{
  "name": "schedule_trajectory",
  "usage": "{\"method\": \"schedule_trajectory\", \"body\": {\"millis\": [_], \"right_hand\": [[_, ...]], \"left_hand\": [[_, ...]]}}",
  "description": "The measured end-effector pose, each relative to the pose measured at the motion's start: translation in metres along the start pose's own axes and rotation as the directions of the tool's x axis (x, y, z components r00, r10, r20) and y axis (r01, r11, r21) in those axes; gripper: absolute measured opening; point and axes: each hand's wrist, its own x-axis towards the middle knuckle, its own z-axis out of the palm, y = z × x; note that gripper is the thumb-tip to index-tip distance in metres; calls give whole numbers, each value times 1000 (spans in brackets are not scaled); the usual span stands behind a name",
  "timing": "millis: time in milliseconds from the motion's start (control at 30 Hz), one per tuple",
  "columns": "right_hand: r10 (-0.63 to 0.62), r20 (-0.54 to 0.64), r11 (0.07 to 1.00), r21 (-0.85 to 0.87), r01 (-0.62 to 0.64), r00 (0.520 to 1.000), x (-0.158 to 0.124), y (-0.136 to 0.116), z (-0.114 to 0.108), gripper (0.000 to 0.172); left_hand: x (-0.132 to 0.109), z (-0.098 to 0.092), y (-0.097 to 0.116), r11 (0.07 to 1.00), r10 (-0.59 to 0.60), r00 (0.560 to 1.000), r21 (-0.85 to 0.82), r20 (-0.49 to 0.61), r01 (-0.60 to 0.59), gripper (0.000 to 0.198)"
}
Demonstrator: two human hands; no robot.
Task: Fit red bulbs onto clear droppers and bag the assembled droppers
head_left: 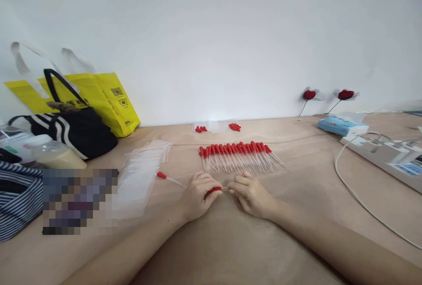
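Note:
My left hand [201, 192] pinches a red rubber dropper bulb [213, 190]. From the bulb a thin clear tube [225, 188] runs right into the closed fingers of my right hand [249, 193]; those fingers hide its far end. Just beyond my hands lies a row of droppers [244, 157], red bulbs away from me and clear tubes toward me. One single dropper [161, 175] rests left of my left hand, its tip close to the fingers. Flat clear zip bags [138, 179] are stacked farther left.
Loose red bulbs [234, 127] sit by a clear bag at the back. At left stand a yellow bag [121, 104], a black bag [89, 131] and a bottle [61, 153]. A tissue pack [339, 125], power strip [392, 159] and white cable [358, 197] lie right.

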Motion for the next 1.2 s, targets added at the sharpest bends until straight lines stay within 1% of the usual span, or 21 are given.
{"method": "schedule_trajectory", "body": {"millis": [100, 167, 200, 233, 267, 300, 333, 400, 433, 467, 500, 533, 600, 633, 733, 833, 933, 1000, 1067, 1133, 1200], "right_hand": [[14, 13, 1000, 11, -14, 1000, 0, 1, 0, 22], [44, -6, 998, 40, -44, 999, 0, 1, 2, 21], [68, -28, 996, 65, -66, 997, 0, 1, 2, 21], [94, -53, 992, 94, -89, 994, -1, 0, 4, 22], [116, -74, 987, 122, -106, 991, -1, 0, 5, 24], [127, -84, 982, 148, -114, 988, -1, -1, 6, 27], [126, -82, 980, 165, -112, 989, -2, -2, 7, 30], [105, -61, 980, 176, -93, 993, -2, -5, 9, 36], [96, -48, 981, 174, -87, 994, -2, -7, 9, 37], [93, -36, 982, 168, -86, 995, -3, -9, 8, 39], [91, -22, 984, 158, -86, 996, -2, -11, 7, 40], [89, -6, 985, 149, -87, 996, -2, -12, 6, 41], [79, 33, 987, 138, -83, 996, -2, -14, 2, 43], [73, 50, 988, 134, -79, 996, -2, -13, 0, 43], [86, 46, 990, 111, -90, 995, -4, -6, -2, 41], [129, 2, 989, 71, -129, 992, -8, 6, -3, 35], [161, -31, 986, 47, -159, 986, -12, 16, -5, 29], [173, -39, 984, 40, -171, 984, -14, 20, -6, 27], [179, -37, 984, 34, -177, 983, -14, 22, -7, 26], [175, -21, 984, 32, -175, 984, -14, 22, -8, 26], [169, -4, 985, 31, -169, 986, -14, 21, -8, 25]], "left_hand": [[1, -3, 0, 999, -15, 1000, -49, 1, 15, 15], [3, -7, 0, 988, -98, 995, -121, -34, 93, 12], [4, -8, 1, 972, -177, 980, -174, -86, 160, 14], [5, -9, 2, 938, -283, 947, -251, -152, 240, 20], [6, -8, 4, 878, -408, 889, -357, -206, 320, 28], [7, -7, 6, 784, -539, 812, -486, -223, 387, 34], [8, -5, 9, 654, -657, 731, -621, -185, 431, 36], [9, -1, 15, 344, -798, 602, -818, 4, 461, 29], [10, -1, 17, 210, -822, 561, -865, 97, 457, 24], [12, -1, 19, 116, -833, 532, -890, 155, 440, 21], [14, -3, 19, 69, -844, 509, -907, 170, 416, 17], [17, -7, 17, 65, -858, 488, -908, 161, 414, 14], [26, -20, 6, 124, -885, 452, -875, 116, 467, 7], [32, -28, -2, 163, -893, 433, -806, 125, 569, 5], [48, -45, -34, 188, -901, 408, -713, 149, 675, 5], [59, -46, -64, 208, -925, 357, -609, 133, 766, 3], [66, -33, -83, 225, -939, 323, -498, 120, 838, 11], [69, -24, -91, 250, -937, 328, -427, 121, 869, 14], [71, -19, -97, 296, -928, 356, -361, 112, 884, 18], [71, -20, -99, 368, -906, 411, -297, 99, 881, 22], [66, -31, -98, 460, -863, 493, -231, 111, 857, 23]]}}
